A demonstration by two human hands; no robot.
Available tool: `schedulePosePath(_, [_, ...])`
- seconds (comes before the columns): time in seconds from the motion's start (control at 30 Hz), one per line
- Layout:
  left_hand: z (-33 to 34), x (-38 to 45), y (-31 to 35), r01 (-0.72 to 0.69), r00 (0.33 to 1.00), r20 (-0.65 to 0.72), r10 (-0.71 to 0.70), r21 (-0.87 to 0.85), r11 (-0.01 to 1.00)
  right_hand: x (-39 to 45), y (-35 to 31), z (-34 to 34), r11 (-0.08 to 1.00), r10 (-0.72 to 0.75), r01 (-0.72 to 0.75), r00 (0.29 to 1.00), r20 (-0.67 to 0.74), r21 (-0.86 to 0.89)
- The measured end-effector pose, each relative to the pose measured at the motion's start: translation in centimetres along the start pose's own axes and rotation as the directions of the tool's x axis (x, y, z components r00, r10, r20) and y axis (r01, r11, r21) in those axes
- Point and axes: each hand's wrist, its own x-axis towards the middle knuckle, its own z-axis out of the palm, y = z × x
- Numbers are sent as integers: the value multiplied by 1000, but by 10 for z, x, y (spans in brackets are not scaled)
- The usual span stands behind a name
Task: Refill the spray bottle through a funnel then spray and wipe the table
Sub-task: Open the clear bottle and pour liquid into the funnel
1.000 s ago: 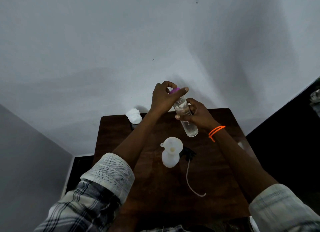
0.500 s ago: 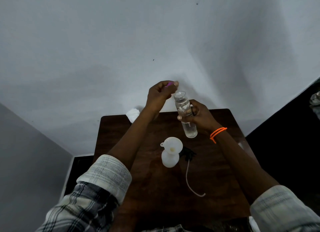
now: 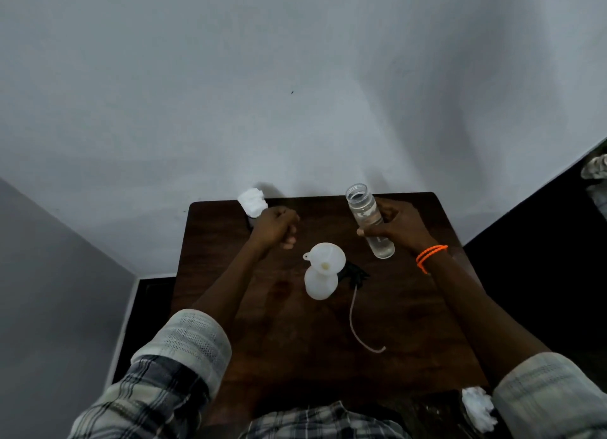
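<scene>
My right hand [image 3: 399, 225] grips a clear water bottle [image 3: 366, 215], uncapped and upright, above the back right of the dark wooden table [image 3: 410, 323]. My left hand [image 3: 274, 228] is curled into a fist low over the back left of the table; the purple cap it took off is hidden inside the fist. Between my hands stands the white spray bottle [image 3: 320, 282] with a white funnel [image 3: 325, 259] seated in its neck. Its black spray head [image 3: 356, 274] lies just to its right, and the thin dip tube [image 3: 354, 323] trails toward me.
A wad of white tissue [image 3: 252, 202] sits in a holder at the table's back left corner, right behind my left hand. Another white wad [image 3: 478, 409] lies at the near right edge. A pale wall rises directly behind the table.
My left hand lifted the purple cap off the water bottle and dropped down-left toward the table. My right hand lowered the open bottle slightly to the right.
</scene>
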Motion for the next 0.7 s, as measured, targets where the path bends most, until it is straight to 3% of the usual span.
schedulePosePath(0.23, [6,-15,-46,92,985,129,-114,169,981,-16,27,8,989,-3,7,1000,31,-146])
schedulePosePath(0.7, [15,-26,-69,231,951,224,-214,-56,971,-31,62,23,961,1,24,996,90,-277])
